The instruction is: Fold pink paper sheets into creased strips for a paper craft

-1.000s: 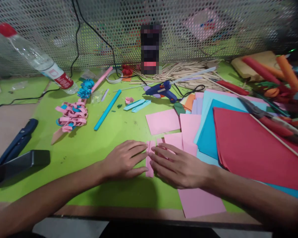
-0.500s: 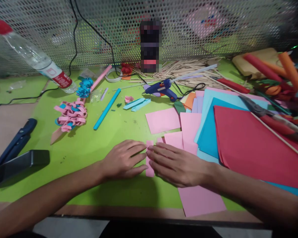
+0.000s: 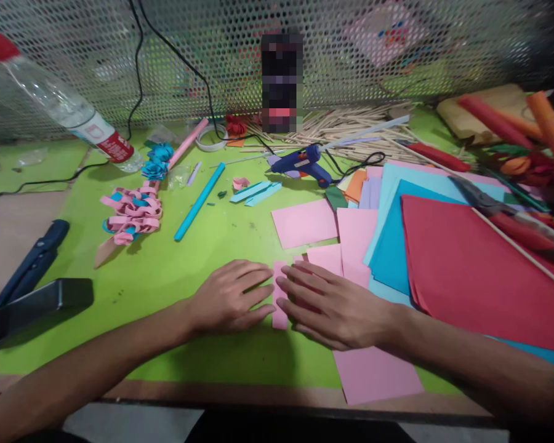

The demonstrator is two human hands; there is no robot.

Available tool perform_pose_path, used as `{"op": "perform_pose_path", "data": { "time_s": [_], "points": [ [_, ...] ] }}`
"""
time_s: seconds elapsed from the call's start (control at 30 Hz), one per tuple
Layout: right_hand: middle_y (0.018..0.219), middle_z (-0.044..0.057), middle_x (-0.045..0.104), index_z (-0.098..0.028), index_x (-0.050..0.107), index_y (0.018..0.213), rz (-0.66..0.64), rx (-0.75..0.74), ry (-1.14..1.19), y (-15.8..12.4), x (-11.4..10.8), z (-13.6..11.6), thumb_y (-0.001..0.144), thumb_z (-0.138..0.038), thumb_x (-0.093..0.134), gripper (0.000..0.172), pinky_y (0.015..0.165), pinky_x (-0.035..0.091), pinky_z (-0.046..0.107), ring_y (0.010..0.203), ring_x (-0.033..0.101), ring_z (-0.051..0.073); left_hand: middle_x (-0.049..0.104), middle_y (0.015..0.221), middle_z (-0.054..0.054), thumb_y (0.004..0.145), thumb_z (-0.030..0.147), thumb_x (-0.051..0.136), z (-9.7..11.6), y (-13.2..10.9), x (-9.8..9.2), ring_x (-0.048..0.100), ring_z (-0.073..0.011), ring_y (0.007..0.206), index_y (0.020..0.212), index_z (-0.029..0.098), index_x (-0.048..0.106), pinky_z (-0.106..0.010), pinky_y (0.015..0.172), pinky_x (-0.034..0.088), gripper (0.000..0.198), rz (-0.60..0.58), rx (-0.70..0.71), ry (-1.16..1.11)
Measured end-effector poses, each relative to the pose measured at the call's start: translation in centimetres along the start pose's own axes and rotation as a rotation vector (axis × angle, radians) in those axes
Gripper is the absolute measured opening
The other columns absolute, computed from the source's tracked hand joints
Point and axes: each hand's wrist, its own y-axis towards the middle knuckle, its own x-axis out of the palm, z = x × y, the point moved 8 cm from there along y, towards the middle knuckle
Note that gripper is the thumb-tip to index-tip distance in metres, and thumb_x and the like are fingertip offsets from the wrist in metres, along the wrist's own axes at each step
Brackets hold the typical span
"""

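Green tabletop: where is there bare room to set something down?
Bare patches lie between the left hand and blue tube, and between the left forearm and front edge. Crowded: the right, with coloured sheets, and the back, around the glue gun and thin sticks.

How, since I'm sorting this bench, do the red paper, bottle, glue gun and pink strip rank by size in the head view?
Largest to smallest:
Red paper
Bottle
Glue gun
Pink strip, by its visible part; some may be hidden.

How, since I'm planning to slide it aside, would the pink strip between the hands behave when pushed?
The pink strip looks thin, so probably light and bendy. Lying flat, it seems unlikely to roll.
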Motion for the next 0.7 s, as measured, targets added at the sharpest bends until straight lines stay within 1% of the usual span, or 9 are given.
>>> {"op": "perform_pose_path", "data": {
  "time_s": [0.27, 0.57, 0.7],
  "points": [
    [0.135, 0.025, 0.057, -0.004, 0.059, 0.129, -0.01, -0.004, 0.02, -0.03, 0.11, 0.03, 0.095, -0.031, 0.058, 0.044, 0.111, 0.042, 0.058, 0.135, 0.047, 0.039, 0.071, 0.114, -0.011, 0.091, 0.033, 0.064, 0.09, 0.1, -0.18, 0.065, -0.0242, 0.108, 0.107, 0.013, 0.068, -0.039, 0.091, 0.056, 0.026, 0.007, -0.002, -0.016],
    [0.136, 0.025, 0.057, -0.006, 0.059, 0.129, -0.008, 0.002, 0.04, -0.12, 0.18, 0.1, 0.095, -0.031, 0.057, 0.043, 0.113, 0.041, 0.056, 0.137, 0.046, 0.036, 0.072, 0.113, -0.01, 0.09, 0.031, 0.064, 0.09, 0.21, -0.21, 0.066, -0.0242, 0.107, 0.105, 0.013, 0.068, -0.039, 0.091, 0.055, 0.024, 0.009, -0.012, -0.016],
    [0.137, 0.024, 0.057, -0.007, 0.059, 0.129, -0.01, 0.0, 0.037, -0.12, 0.26, 0.12, 0.095, -0.031, 0.056, 0.042, 0.112, 0.041, 0.056, 0.136, 0.046, 0.035, 0.069, 0.12, -0.011, 0.09, 0.031, 0.063, 0.05, 0.25, -0.12, 0.064, -0.0251, 0.113, 0.106, 0.013, 0.068, -0.04, 0.093, 0.055, 0.024, -0.014, -0.021, -0.021]
  ]
}}
